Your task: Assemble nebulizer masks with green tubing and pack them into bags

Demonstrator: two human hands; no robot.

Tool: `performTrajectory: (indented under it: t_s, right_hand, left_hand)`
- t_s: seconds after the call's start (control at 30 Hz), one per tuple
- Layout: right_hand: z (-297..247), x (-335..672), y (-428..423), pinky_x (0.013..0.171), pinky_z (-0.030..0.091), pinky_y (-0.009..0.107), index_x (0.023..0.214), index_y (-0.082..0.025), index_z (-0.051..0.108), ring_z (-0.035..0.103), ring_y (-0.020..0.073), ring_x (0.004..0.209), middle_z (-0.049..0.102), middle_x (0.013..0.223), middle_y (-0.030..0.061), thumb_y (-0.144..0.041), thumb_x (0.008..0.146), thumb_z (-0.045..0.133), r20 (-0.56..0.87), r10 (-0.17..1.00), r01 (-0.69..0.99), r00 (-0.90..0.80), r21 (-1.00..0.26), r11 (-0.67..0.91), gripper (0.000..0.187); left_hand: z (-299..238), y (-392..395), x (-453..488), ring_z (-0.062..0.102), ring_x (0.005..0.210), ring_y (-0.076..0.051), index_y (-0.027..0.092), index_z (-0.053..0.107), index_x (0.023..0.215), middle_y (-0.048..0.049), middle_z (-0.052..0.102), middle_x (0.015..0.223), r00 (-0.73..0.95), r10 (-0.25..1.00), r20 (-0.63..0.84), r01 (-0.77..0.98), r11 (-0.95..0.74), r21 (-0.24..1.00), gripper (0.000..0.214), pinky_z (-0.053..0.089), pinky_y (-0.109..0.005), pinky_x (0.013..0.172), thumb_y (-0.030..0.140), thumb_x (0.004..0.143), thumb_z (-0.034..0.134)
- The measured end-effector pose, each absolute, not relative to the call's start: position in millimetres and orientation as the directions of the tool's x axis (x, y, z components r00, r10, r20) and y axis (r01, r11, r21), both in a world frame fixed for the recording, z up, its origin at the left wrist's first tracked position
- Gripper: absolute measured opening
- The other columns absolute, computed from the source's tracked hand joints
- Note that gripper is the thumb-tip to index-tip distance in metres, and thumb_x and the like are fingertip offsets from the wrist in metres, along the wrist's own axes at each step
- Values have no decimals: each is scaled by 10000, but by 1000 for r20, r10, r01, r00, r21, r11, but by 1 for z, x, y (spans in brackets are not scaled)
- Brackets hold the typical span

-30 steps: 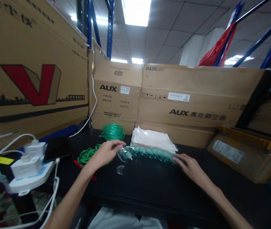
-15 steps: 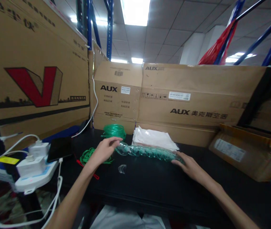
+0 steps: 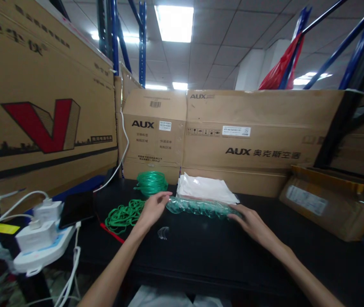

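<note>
Clear packet: one long, transparent sleeve (image 3: 201, 207) filled with a row of green pieces; lies crosswise between the two hands, over the middle of the bench (image 3: 201, 249), just in front of the white stack
Left hand: hand (image 3: 154, 209) nearly closed, thumb and fingertips pinched at the sleeve's left end
Right hand: hand (image 3: 247, 217) partly curled, thumb below and fingers above, gripping the sleeve's right end
White stack: flat, pale sheets or bags (image 3: 205, 189), near the bench's far edge
Green coil: glossy round bundle (image 3: 151, 182), toward the far edge, left of the white stack
Green loops: loose tangle (image 3: 120, 216), left part of the bench, beside the left hand
Red cord: short length (image 3: 111, 233), on the near side of the loops
Small clear pieces: thin curved cluster (image 3: 163, 233), nearer the front edge than the sleeve
Carton: brown box (image 3: 332, 207) with white label, toward the far right corner
Power strip: white, plugs fitted (image 3: 42, 251), at the left edge
</note>
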State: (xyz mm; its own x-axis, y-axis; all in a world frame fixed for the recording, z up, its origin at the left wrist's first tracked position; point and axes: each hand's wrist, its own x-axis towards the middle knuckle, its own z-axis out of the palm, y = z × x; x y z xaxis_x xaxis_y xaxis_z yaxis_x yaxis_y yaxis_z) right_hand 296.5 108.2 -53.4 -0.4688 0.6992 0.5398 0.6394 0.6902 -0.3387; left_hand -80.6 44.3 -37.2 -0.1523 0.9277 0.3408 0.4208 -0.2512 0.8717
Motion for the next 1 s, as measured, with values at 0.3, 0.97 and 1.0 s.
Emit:
performTrajectory:
  t_s: [0.3, 0.97, 1.0]
  right_hand:
    - [-49, 270, 108, 1008, 535, 454, 1247, -223, 714, 692, 312, 1141, 733, 1215, 140, -348, 1011, 505, 551, 663, 621, -507, -300, 724, 339]
    - [-31, 249, 74, 1025, 503, 580, 1247, -152, 728, 658, 406, 1170, 685, 1271, 216, -423, 998, 502, 642, 666, 651, -380, -327, 685, 431]
    - [-26, 244, 65, 1046, 485, 591, 1270, -156, 716, 641, 409, 1198, 669, 1300, 219, -432, 1007, 489, 654, 664, 644, -362, -340, 686, 443]
  left_hand:
    - [-39, 47, -84, 680, 1083, -246, 151, 686, 1160, -83, 719, 1145, -60, 957, 283, 392, -238, 888, 296, 513, -501, 1002, 386, 991, 624]
    - [7, 1, -102, 695, 1033, -307, 168, 774, 1161, -85, 796, 1055, -108, 945, 310, 327, -261, 908, 515, 505, -392, 931, 527, 795, 719]
    - [7, -1, -99, 702, 1021, -305, 163, 768, 1173, -86, 799, 1040, -83, 950, 302, 313, -263, 913, 523, 516, -393, 923, 523, 796, 721]
